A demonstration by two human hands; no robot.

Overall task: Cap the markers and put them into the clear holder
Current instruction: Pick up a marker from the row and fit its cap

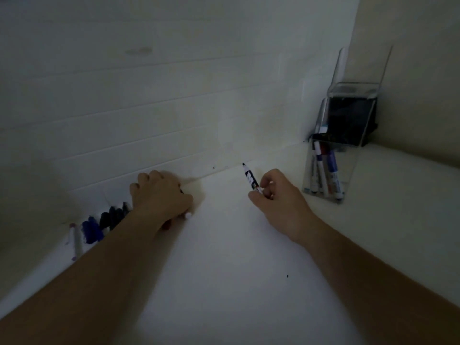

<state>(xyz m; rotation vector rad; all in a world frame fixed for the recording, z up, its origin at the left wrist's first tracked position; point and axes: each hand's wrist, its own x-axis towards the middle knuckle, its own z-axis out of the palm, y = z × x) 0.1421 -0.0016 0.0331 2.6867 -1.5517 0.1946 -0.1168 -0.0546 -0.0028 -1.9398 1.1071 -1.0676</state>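
My right hand (278,197) pinches an uncapped black-and-white marker (251,178), its bare tip pointing up and away toward the wall. My left hand (159,195) lies palm down over the right end of a row of markers along the wall. A white marker end (188,215) sticks out under its thumb side; what its fingers hold is hidden. Left of that hand lie several markers and caps: black ones (113,215), blue ones (92,231) and a pale purple-tipped marker (76,241). The clear holder (348,170) stands at the right with several capped markers (326,170) inside.
A white table (224,270) meets a white panelled wall (174,108) at the back. The holder's upper compartment contains a black eraser block (348,118). A side wall closes the corner behind the holder. A small dark speck (287,276) lies on the table.
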